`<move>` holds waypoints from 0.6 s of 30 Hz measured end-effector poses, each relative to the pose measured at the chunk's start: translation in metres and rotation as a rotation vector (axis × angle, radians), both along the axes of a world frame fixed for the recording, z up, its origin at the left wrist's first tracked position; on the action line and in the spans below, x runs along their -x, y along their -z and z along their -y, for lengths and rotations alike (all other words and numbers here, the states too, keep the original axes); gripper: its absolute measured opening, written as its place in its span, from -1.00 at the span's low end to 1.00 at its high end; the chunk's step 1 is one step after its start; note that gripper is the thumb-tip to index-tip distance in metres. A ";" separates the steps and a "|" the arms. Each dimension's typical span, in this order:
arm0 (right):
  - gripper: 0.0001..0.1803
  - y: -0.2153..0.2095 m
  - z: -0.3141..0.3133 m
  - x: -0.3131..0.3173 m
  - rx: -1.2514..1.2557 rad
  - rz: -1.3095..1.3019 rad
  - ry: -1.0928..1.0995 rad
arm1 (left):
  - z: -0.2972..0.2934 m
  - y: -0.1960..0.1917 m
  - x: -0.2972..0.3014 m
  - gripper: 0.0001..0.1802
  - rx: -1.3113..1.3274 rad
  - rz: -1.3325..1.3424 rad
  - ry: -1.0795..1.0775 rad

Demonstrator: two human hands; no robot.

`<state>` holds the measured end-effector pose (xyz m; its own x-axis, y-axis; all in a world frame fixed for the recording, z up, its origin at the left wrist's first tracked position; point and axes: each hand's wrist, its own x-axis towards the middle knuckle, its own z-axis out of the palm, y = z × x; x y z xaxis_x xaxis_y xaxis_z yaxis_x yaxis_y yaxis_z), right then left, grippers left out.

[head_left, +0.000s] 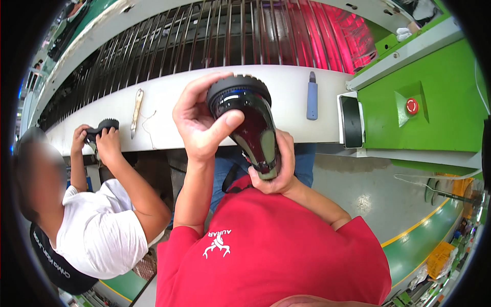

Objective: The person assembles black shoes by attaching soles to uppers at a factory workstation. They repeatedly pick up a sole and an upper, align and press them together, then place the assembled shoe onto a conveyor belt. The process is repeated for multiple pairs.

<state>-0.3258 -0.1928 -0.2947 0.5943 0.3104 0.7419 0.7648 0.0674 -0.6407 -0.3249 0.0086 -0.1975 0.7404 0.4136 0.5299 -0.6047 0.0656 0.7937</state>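
Between both my hands is a glossy black shoe (253, 120), tilted, with its ridged black sole edge toward the machine and a narrower olive-green end toward me. My left hand (202, 115) wraps the wide end, thumb pressed on the shiny upper and fingers behind the sole edge. Around the narrow end, my right hand (279, 169) is closed from below; some of its fingers are hidden behind the shoe. On the white ledge (174, 112) lie a blue-handled tool (312, 97) to the right of the shoe and a thin pale tool (136, 113) to its left.
A conveyor of metal rods (225, 36) runs beyond the ledge, lit red at right. A dark-screened phone (351, 122) stands beside a green panel with a red stop button (412, 106). At left, a co-worker in a white shirt (102, 225) holds a similar dark shoe (105, 127).
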 end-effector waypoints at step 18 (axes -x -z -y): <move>0.05 -0.003 0.062 -0.013 0.017 -0.156 0.287 | 0.068 -0.009 -0.073 -0.26 0.002 -0.101 0.329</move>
<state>-0.3126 -0.2543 -0.2915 0.7656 0.1252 0.6311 0.6434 -0.1481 -0.7511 -0.2516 -0.0598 -0.1884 0.8827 0.1448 0.4471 -0.4698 0.2453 0.8480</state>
